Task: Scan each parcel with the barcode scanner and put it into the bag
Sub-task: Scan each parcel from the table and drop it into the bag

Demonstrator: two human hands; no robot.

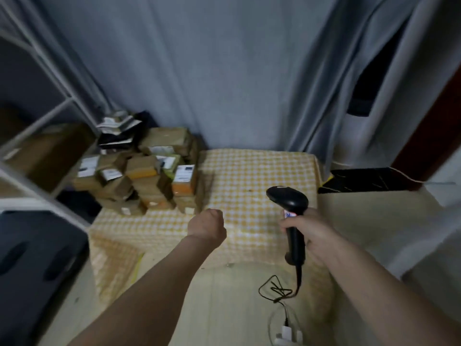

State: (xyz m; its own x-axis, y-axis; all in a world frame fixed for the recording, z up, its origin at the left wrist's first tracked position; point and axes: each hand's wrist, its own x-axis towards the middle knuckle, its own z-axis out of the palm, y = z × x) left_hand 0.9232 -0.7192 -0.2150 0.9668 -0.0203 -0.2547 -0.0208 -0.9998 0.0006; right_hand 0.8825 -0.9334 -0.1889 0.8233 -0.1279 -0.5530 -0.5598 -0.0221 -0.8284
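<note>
Nearest the camera, the right hand (303, 231) gripped the upright barcode scanner (290, 216) near the table's (262, 171) right edge, while the left hand (208, 224), curled and holding nothing, was nearer the parcels (149, 176) stacked at the far-left corner, ahead and leftward; no bag could be identified.

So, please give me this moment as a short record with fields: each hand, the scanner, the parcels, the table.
left hand: curled, holds nothing, above the table
right hand: grips the handle of the barcode scanner
scanner: black, upright, head turned toward the left, cable hanging down
parcels: brown pile at the table's far left, white labels visible, none lifted
table: covered with yellow checked cloth
bag: cannot tell which thing it is
</note>
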